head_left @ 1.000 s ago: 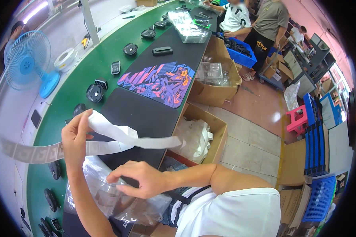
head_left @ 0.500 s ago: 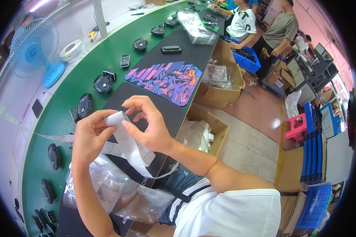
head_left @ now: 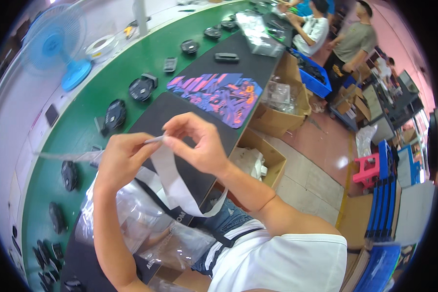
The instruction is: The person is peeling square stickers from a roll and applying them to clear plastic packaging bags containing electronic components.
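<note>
A white label strip is pinched between my two hands over the black mat. My left hand is closed on its upper end, thumb against fingers. My right hand grips the same end with thumb and forefinger, the fingertips of both hands nearly touching. From there the strip hangs in a loop toward my lap, and another length runs out left past my left hand. Whether a label is coming off the backing I cannot tell. Below my hands lie clear plastic bags.
Black rounded devices stand in a row along the curved green belt. A patterned mat lies beyond my hands. Open cardboard boxes line the table's right side. A blue fan stands at left; co-workers are at the back right.
The view has shifted, so the belt and boxes appear farther right. The rolled strip end between my fingers now shows edge-on, and the hanging loop has swung wider.
</note>
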Demonstrator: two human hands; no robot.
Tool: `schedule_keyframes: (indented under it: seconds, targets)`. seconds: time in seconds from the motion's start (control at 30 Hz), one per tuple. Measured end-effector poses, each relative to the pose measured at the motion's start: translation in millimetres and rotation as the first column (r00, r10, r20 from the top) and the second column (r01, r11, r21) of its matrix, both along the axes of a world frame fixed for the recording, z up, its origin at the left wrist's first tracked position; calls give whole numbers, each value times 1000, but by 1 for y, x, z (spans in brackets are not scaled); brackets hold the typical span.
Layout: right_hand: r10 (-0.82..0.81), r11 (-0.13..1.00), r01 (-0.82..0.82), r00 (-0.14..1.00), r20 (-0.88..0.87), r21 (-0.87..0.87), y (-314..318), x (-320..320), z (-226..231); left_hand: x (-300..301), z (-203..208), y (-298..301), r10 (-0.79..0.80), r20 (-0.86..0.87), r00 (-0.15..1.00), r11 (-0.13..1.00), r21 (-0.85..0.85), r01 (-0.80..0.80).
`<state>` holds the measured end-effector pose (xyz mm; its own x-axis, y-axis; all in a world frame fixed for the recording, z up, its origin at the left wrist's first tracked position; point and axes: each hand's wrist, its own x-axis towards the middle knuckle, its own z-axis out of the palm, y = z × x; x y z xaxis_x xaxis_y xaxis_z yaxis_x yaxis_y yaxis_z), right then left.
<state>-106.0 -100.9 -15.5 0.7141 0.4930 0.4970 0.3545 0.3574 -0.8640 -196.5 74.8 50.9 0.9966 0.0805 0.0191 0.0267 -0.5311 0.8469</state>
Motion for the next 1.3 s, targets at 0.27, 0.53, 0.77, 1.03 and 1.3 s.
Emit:
schedule_keyframes:
  seconds: [0.27,0.53,0.77,1.03,1.3]
  targets:
    - [24,999,-29,989,-147,-31,-18,1,-8,2,-3,-2,-37,3,999,954,299,34]
    - [5,998,-16,980,-197,-54,-21,2,-6,3,-1,-2,-127,-2,992,953,277,123]
    - [60,988,-79,988,-141,-129,-21,5,-7,3,-6,1,-170,23,985,951,266,158]
    - [8,992,-19,997,-83,-126,-25,0,-5,2,-4,-2,-185,6,983,939,296,175]
    - [-247,958,188,926,287,216,-48,-21,17,7,1,1,-17,22,1000,991,133,14]
